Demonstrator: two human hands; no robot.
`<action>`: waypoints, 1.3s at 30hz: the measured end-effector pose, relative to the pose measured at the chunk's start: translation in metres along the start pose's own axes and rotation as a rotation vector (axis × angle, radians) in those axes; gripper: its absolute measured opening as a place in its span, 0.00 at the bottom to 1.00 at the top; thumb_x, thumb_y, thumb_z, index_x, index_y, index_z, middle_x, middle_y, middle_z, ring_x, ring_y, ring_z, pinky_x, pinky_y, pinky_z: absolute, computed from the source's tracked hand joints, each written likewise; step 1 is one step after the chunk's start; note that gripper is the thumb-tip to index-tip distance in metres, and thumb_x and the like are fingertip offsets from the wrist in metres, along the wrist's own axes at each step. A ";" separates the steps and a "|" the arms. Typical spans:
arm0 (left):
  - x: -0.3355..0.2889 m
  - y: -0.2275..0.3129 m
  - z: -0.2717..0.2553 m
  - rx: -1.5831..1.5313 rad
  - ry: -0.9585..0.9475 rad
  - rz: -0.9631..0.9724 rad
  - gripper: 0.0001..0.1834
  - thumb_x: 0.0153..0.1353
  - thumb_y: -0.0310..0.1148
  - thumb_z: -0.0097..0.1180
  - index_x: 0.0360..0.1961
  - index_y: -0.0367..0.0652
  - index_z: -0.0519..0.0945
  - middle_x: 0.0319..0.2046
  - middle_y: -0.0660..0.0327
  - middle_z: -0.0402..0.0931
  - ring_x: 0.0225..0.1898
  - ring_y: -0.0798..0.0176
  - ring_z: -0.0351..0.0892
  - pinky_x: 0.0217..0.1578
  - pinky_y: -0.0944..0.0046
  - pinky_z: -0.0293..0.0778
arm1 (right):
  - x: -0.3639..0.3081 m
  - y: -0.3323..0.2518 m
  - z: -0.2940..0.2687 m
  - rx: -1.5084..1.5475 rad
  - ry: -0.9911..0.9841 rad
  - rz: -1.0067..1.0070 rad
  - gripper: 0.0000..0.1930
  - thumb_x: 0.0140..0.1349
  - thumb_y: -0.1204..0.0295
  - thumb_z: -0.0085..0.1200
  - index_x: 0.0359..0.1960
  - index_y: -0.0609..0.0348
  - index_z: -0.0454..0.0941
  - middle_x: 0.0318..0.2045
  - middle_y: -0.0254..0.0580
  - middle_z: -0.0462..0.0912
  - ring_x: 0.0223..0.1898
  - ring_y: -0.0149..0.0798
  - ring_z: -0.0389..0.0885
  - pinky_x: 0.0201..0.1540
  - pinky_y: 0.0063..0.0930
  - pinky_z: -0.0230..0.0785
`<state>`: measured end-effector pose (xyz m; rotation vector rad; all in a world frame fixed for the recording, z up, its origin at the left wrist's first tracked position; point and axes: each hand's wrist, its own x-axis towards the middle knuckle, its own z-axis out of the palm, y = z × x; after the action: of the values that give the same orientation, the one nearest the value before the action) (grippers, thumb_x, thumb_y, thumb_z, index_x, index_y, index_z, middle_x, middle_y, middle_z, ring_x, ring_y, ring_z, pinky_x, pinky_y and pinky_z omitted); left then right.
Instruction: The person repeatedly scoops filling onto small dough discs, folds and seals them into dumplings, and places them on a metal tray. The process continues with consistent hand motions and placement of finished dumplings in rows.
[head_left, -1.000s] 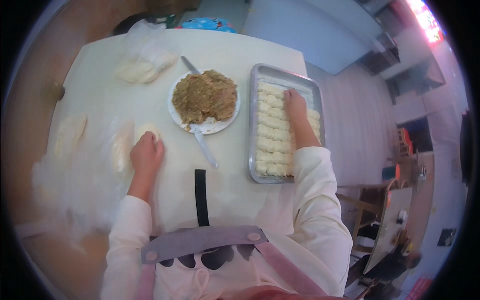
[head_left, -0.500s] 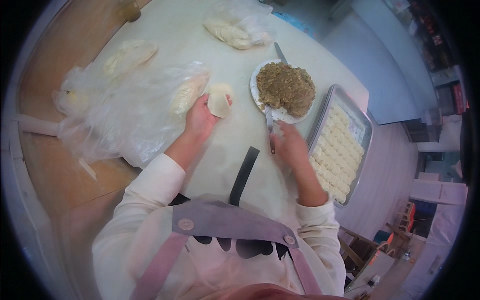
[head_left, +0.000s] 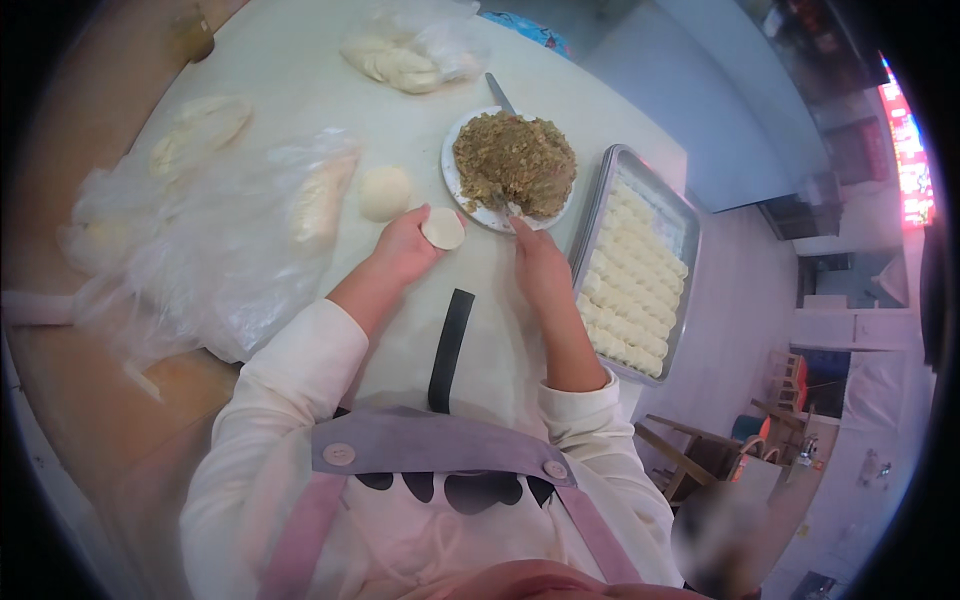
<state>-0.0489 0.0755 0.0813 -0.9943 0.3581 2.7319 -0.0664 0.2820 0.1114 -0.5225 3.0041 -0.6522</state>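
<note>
Pale table (head_left: 290, 80) beside a grey floor (head_left: 730, 290): holding a dough round (head_left: 443, 229) and a spatula (head_left: 505, 203)

Behind, at upper right, a blue-grey panel (head_left: 700, 110) and, at the far edge, a glowing red display (head_left: 908, 150). Pinching the dough round at its edge between thumb and fingers of the left hand (head_left: 408, 247), just above the table. Near it, lying flat, a second dough round (head_left: 385, 193).

With the right hand (head_left: 541, 262), fingers closed around the spatula, its blade in the near edge of a brown filling (head_left: 515, 160). Cannot tell how each finger sits on the handle. Under the filling, a white plate (head_left: 452, 175), with another handle (head_left: 498, 93) jutting out at the far side.

Right of the plate, a metal tray (head_left: 668, 228) with close rows of pale dumplings (head_left: 630, 285), bare toward the far end. On the left, a crumpled clear plastic bag (head_left: 215, 240) spread over pale dough; near the far edge, a bagged dough lump (head_left: 400, 60). Between the forearms, a black strip (head_left: 452, 350).
</note>
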 end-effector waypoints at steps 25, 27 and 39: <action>0.005 -0.016 0.004 0.102 -0.096 0.110 0.21 0.71 0.35 0.36 0.56 0.26 0.64 0.51 0.44 0.71 0.55 0.48 0.72 0.58 0.48 0.68 | -0.024 -0.027 -0.016 0.704 -0.278 0.252 0.16 0.67 0.69 0.50 0.55 0.57 0.77 0.21 0.27 0.76 0.24 0.22 0.71 0.32 0.20 0.66; 0.004 -0.012 0.003 0.141 -0.087 0.172 0.21 0.71 0.35 0.36 0.56 0.27 0.64 0.51 0.45 0.72 0.54 0.49 0.73 0.57 0.49 0.69 | -0.027 -0.019 -0.010 0.663 -0.165 0.214 0.16 0.67 0.69 0.49 0.55 0.55 0.77 0.24 0.32 0.78 0.25 0.25 0.73 0.32 0.23 0.67; 0.024 -0.012 -0.002 0.188 0.047 0.151 0.18 0.71 0.30 0.39 0.54 0.26 0.65 0.52 0.46 0.70 0.53 0.48 0.74 0.55 0.48 0.71 | -0.011 -0.011 0.011 0.159 0.108 0.030 0.14 0.66 0.69 0.49 0.52 0.40 0.78 0.30 0.46 0.77 0.34 0.49 0.78 0.38 0.39 0.71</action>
<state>-0.0620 0.0892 0.0620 -1.0198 0.7106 2.7451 -0.0512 0.2719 0.1053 -0.4473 3.0159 -0.9360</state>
